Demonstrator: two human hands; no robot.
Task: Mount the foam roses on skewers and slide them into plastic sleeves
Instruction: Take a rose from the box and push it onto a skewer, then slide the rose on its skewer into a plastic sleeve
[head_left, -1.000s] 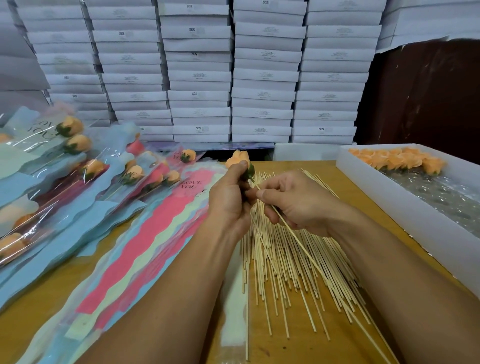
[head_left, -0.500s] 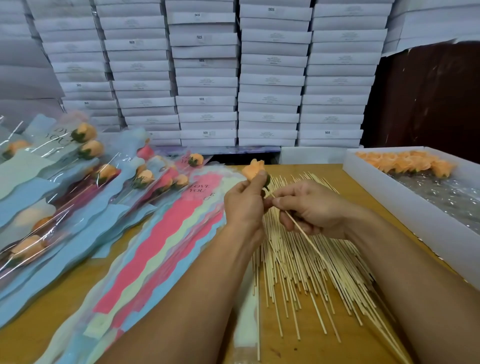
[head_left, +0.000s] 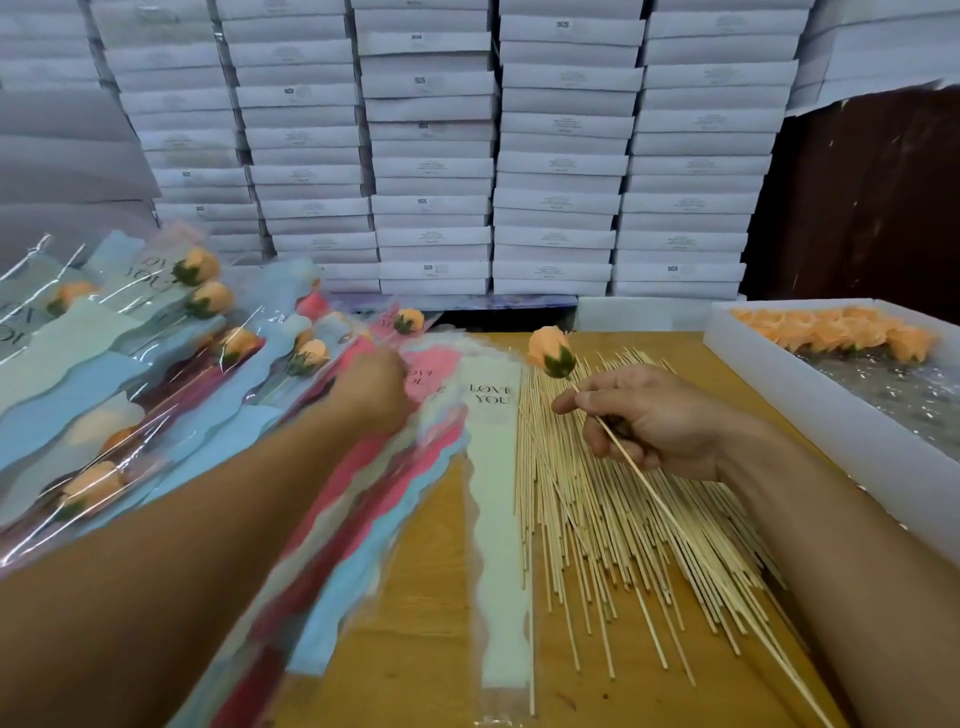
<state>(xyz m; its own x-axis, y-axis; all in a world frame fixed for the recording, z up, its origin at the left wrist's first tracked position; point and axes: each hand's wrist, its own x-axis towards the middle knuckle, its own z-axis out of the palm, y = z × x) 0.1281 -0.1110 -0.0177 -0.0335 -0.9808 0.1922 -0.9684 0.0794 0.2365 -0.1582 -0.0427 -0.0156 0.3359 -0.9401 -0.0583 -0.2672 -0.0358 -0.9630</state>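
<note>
Right hand (head_left: 649, 421): pinches a skewer (head_left: 670, 506) between thumb and forefinger, the other fingers curled under it. The skewer runs from the near right corner of the table (head_left: 415, 597) up to the hand. A peach foam rose (head_left: 550, 351) sits on its far tip, clear of the hand and raised above the loose skewers (head_left: 613, 530).

Left hand (head_left: 376, 389): reaches over the empty sleeves (head_left: 374, 499) at the table's left-centre. It is blurred; whether its fingers are spread or gripping a sleeve cannot be told.

One pale sleeve (head_left: 493, 519) printed "LOVE YOU" lies flat, apart from the fanned sleeves, just beside the left edge of the loose skewers. It runs from mid-table to the near edge.

Loose skewers: spread flat on the right half of the table, beneath the right hand.

Finished roses in sleeves (head_left: 156, 353): heaped along the left edge, overlapping one another.

White tray (head_left: 810, 410): along the right edge, with more peach roses (head_left: 841, 332) at its far end on bubble wrap.

Stacked white boxes (head_left: 561, 156): ranked behind the far edge.
</note>
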